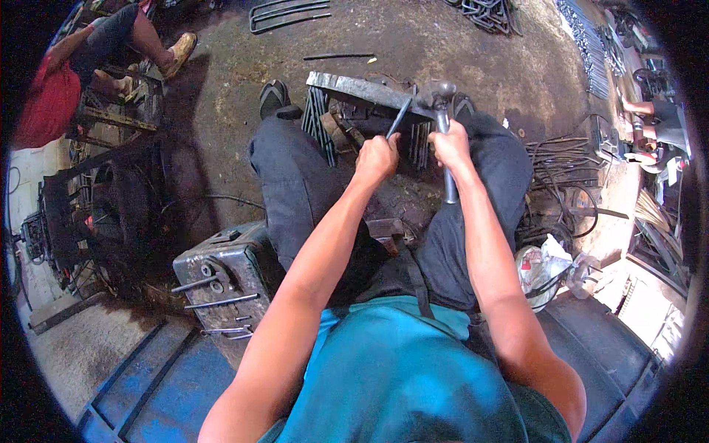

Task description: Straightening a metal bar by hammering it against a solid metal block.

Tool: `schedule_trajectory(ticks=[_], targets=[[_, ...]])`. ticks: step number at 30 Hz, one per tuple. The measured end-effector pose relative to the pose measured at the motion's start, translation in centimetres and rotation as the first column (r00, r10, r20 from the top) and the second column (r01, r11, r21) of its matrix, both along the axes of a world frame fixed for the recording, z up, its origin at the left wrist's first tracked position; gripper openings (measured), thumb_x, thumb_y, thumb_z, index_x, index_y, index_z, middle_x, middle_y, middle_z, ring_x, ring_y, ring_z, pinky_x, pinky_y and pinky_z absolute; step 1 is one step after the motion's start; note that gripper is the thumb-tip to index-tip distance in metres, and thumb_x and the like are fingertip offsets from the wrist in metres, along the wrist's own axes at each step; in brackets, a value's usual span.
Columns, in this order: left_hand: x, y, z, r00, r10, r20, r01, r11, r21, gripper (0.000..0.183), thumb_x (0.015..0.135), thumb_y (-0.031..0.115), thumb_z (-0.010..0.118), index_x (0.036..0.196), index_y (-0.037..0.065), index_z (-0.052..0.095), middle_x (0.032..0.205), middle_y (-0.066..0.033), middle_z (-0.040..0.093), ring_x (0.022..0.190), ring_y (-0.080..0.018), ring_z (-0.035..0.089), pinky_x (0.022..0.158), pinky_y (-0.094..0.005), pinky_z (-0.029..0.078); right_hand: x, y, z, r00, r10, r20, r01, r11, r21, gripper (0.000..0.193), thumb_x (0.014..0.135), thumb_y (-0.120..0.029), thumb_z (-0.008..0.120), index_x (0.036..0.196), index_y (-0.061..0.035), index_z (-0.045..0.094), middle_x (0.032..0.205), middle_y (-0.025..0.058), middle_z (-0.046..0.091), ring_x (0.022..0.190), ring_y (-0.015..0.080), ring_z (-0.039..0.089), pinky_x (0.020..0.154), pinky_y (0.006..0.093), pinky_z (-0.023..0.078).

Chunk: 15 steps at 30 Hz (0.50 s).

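Note:
My left hand (378, 157) is closed around a thin dark metal rod (402, 117), which slants up and away to the right. The rod's far end lies at the edge of a thick, worn steel bar (354, 87) set between my knees. In my right hand (451, 145) is a hammer (442, 94), gripped partway up its metal handle. Its head is over the right end of the steel bar, close to the rod's tip; whether they touch I cannot tell. Several straight rods (316, 122) lean under the bar's left end.
A worn metal block (221, 258) with short rods stands by my left leg. Bent rods (288, 16) and one straight rod (338, 56) lie on the floor ahead. Rods (561, 159) and a plastic bag (540, 269) are at right. Other people sit at far left (55, 92) and far right (661, 122).

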State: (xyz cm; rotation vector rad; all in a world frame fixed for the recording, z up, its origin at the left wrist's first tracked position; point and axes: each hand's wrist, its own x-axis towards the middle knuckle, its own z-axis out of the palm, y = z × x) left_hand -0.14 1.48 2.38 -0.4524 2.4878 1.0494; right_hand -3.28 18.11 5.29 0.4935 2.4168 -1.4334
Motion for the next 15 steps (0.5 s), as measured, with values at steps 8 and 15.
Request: schedule_trajectory(ticks=[8,15], targets=[[-0.1,-0.6,-2.2,1.000,-0.019,0.009,0.018,0.999,0.049,0.059,0.095,0.046,0.046,0.093,-0.009,0.067,0.094,-0.0372,0.061,0.098,-0.0498,0.060,0.088,-0.0526,0.048,-0.3,-1.3,6.6,0.983,-0.071,-0.169,-0.014,0.891,-0.454,0.014,0.071,0.001,0.064,0.074,-0.0031,0.051,0.054,0.0012,0.049,0.037,0.0111,0.045,0.034,0.0279,0.033],[-0.5,-0.9,-0.2,0.997,-0.070,0.026,0.068,0.995,0.079,0.057,0.095,0.043,0.047,0.093,-0.010,0.067,0.094,-0.0367,0.061,0.098,-0.0492,0.060,0.087,-0.0517,0.048,-2.3,-2.1,7.0,0.939,-0.094,-0.331,-0.111,0.827,-0.551,0.014,0.068,0.002,0.065,0.072,-0.0062,0.054,0.058,-0.0007,0.052,0.042,0.0110,0.048,0.040,0.0284,0.035]])
